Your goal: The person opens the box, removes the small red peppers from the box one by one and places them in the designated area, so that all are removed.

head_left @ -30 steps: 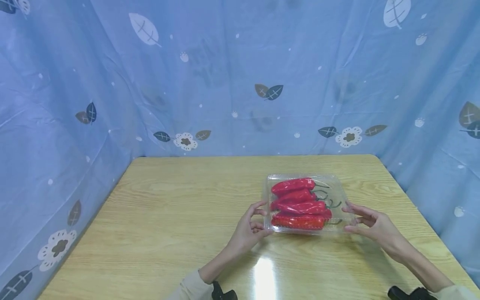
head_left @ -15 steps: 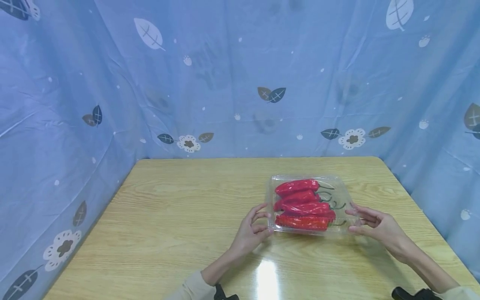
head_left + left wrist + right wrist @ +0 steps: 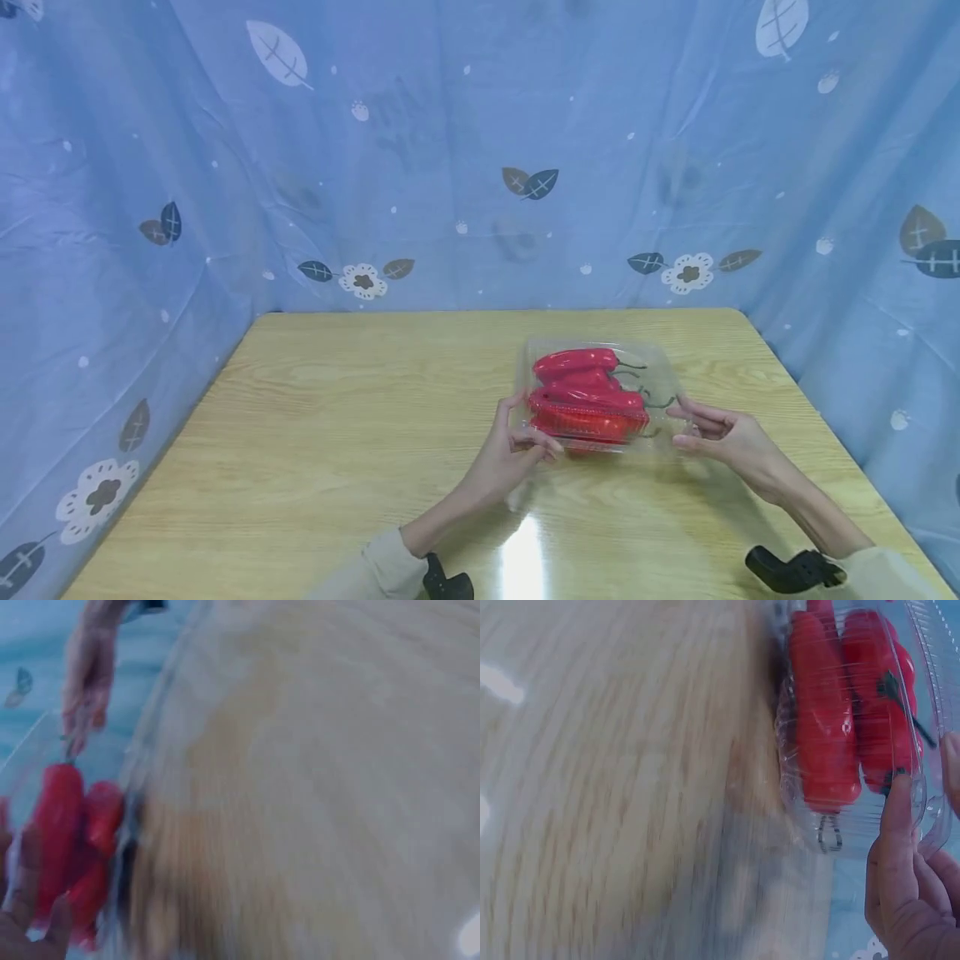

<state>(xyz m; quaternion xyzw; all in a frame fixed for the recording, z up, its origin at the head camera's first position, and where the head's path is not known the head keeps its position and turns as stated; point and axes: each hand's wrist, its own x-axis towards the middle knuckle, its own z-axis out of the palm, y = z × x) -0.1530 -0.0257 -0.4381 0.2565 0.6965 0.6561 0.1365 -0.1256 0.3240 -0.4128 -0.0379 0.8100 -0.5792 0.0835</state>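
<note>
A clear plastic clamshell box [image 3: 656, 367] at the right of the table holds several red peppers [image 3: 577, 362] with green stems. My left hand [image 3: 501, 454] grips its near left corner, the fingers curled at the front edge. At the near right corner, my right hand [image 3: 738, 446] pinches the box between thumb and fingers. The right wrist view shows the fingers [image 3: 896, 859] against the clear wall, close beside the peppers [image 3: 821, 712]. In the blurred left wrist view, the left fingers [image 3: 30, 900] overlap the peppers [image 3: 60, 832]. The box looks slightly tilted; whether it touches the table is unclear.
The box is over a light wood-grain table [image 3: 337, 433]. A blue curtain [image 3: 450, 150] with leaf and flower prints hangs behind the table and at both sides. Dark wrist devices [image 3: 791, 571] sit at the cuffs.
The near side of the box has tipped, and its peppers have shifted. My left fingers have moved further along its front edge. The right hand keeps its hold; the head view has swung slightly.
</note>
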